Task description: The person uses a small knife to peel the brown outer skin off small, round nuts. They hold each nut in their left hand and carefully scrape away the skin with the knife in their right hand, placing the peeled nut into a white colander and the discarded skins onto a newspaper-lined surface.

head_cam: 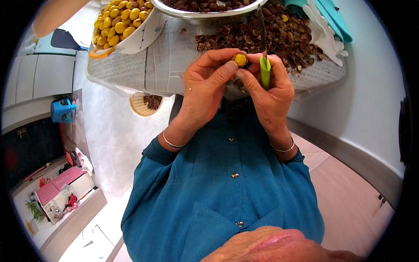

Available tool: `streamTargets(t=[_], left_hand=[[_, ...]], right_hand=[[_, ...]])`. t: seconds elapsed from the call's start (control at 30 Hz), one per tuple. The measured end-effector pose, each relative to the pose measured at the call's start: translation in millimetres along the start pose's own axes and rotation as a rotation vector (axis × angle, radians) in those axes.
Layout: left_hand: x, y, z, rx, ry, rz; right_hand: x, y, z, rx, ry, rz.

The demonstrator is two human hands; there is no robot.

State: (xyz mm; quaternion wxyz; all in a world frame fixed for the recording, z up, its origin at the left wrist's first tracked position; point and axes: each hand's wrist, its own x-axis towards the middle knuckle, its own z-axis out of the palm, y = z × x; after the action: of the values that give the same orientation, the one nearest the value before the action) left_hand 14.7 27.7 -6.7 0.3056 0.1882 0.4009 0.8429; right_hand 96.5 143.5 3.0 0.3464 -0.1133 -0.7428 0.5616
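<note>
Between the fingertips of my left hand [209,73] and my right hand [270,80] is a chestnut [241,60], its yellow flesh showing and some dark shell around it. My right hand also holds a knife by its green handle [265,73], the blade [262,31] pointing away from me over the table. Dark brown shell pieces [252,36] lie heaped just beyond my hands. At the far left of the table, a white bowl [144,41] with an orange handle is full of yellow peeled chestnuts [120,27]. A metal colander [209,14] at the back holds unpeeled brown chestnuts.
White gloves [322,36] and a turquoise item [337,23] lie at the table's right edge, near the wall [366,82]. A woven basket [144,109] with shells stands on the floor at left. Another person's arm [59,14] reaches in at top left.
</note>
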Motion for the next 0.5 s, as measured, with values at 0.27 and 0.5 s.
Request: streamTargets(t=[0.27, 0.5], left_hand=[[-2, 14, -6, 0.119, -0.074, -0.050], [0, 17, -12, 0.092, -0.131, -0.093]], right_hand=[[10, -2, -9, -0.168, -0.041, -0.302], [5, 3, -11, -0.039, -0.128, -0.176]])
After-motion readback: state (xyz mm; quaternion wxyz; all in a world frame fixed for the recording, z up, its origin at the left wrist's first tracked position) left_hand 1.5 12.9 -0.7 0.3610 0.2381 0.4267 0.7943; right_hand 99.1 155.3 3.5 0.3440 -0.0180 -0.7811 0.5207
